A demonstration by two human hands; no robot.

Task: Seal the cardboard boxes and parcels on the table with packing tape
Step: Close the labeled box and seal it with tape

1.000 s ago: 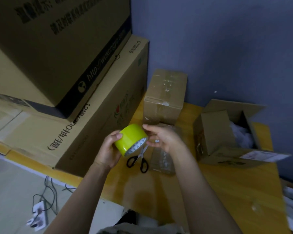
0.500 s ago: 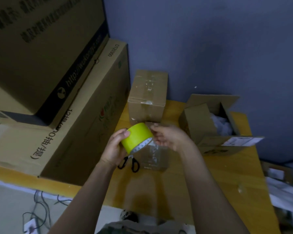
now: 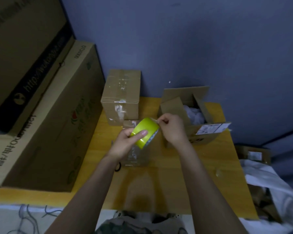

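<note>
Above the middle of the bench (image 3: 176, 183) a person holds a yellow roll of tape (image 3: 147, 129) between both hands. The left hand (image 3: 123, 144) grips the roll from the near left, fingers curled round it and the thumb lying across its yellow face; the right hand (image 3: 173, 130) has its fingers curled and pinches at the roll's far right rim, where a small clear tab of tape shows.

Right below the roll a flat parcel (image 3: 135, 157) lies on the bench, shiny with clear tape and partly hidden by the left hand; a black handle loop (image 3: 118, 167) peeps out just left of it, beside the left forearm. Beyond the parcel a closed box (image 3: 121, 97) stands near the blue wall (image 3: 210, 48), tape running over its top seam. To the right sits an open box (image 3: 174, 108), flaps up, white stuffing (image 3: 195, 114) inside, a printed label (image 3: 211, 129) on its near flap. On the left two big cartons are stacked, the lower carton (image 3: 46, 125) lying on the bench just beside the closed box, the upper carton (image 3: 24, 48) on top of it. White cloth (image 3: 277, 188) is heaped past the bench's right edge.
</note>
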